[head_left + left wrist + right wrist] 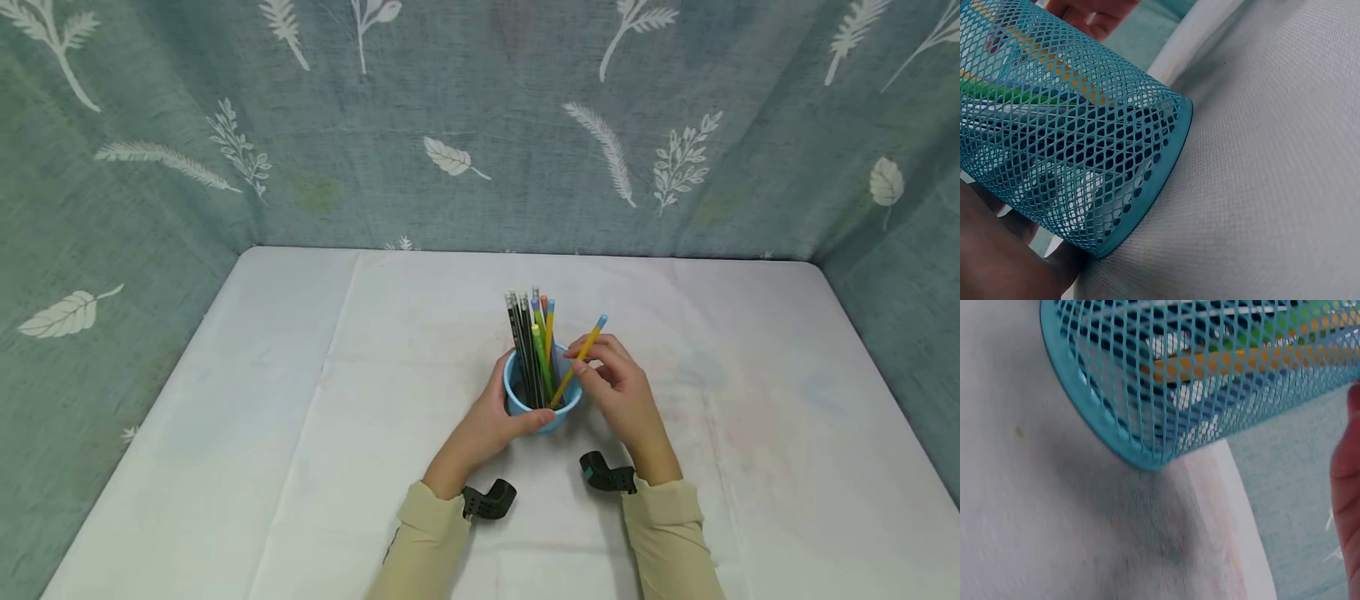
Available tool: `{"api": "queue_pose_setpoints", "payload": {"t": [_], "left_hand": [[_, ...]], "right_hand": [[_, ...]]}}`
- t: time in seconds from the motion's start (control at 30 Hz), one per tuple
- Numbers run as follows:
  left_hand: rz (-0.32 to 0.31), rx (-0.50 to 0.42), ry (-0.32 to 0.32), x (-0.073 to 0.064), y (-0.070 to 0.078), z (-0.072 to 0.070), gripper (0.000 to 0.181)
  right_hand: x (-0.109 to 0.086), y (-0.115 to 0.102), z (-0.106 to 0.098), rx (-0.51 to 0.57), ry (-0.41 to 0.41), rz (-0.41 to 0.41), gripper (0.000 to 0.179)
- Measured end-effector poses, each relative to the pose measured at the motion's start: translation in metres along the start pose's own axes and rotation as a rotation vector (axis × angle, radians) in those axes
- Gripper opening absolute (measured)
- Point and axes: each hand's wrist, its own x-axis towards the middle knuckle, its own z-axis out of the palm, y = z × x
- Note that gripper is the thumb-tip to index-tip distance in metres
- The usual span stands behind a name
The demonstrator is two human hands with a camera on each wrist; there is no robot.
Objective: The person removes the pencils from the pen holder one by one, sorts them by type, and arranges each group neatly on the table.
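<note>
1. While blue-green fabric (480, 108) printed with white leaves and sprigs hangs behind and to both sides, a tabletop (225, 467) covered in creased white cloth fills the lower scene.
2. Two pale khaki sleeves (427, 546) reach in from the near edge, a black wrist device (490, 500) just beyond each cuff.
3. The left hand (487, 421) grips the cup from its left side, thumb lying across the near rim.
4. The right hand (618, 387) is raised beside the cup's right rim, pinching a pencil between thumb and fingers.
5. The light-blue mesh cup (1097, 162) stands upright on the tabletop between the hands, against the left palm.
6. Black pencils (529, 358) crowd its left half, leaning slightly left.
7. A green pencil (541, 358) stands beside them, with other coloured ones behind.
8. The pinched yellow pencil (588, 344), blue-tipped, slants up and right through the right hand's fingers, its lower end inside the cup.
</note>
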Motion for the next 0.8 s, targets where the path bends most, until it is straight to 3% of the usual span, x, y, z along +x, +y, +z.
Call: {"api": "queue_pose_setpoints", "payload": {"t": [0.17,0.27,0.4,0.5,0.63,0.8], "left_hand": [[-0.021,0.005,-0.018,-0.004,0.014,0.002,0.088],[-0.017,0.009,-0.018,-0.007,0.024,0.003,0.088],[-0.001,0.024,0.007,-0.003,0.013,0.003,0.088],[0.004,0.035,0.023,0.001,0.001,0.003,0.088],[-0.001,0.038,0.022,0.001,0.001,0.002,0.088],[0.006,0.043,0.021,0.0,0.001,0.001,0.089]], "right_hand": [[-0.003,-0.012,0.0,0.048,0.1,-0.025,0.017],[-0.002,-0.005,0.001,0.084,0.135,-0.005,0.018],[-0.001,0.006,0.001,0.12,0.156,0.025,0.021],[-0.002,-0.001,0.0,0.136,0.168,0.026,0.022],[-0.002,-0.014,0.0,0.155,0.197,0.046,0.025],[-0.001,-0.014,-0.001,0.216,0.251,0.046,0.028]]}}
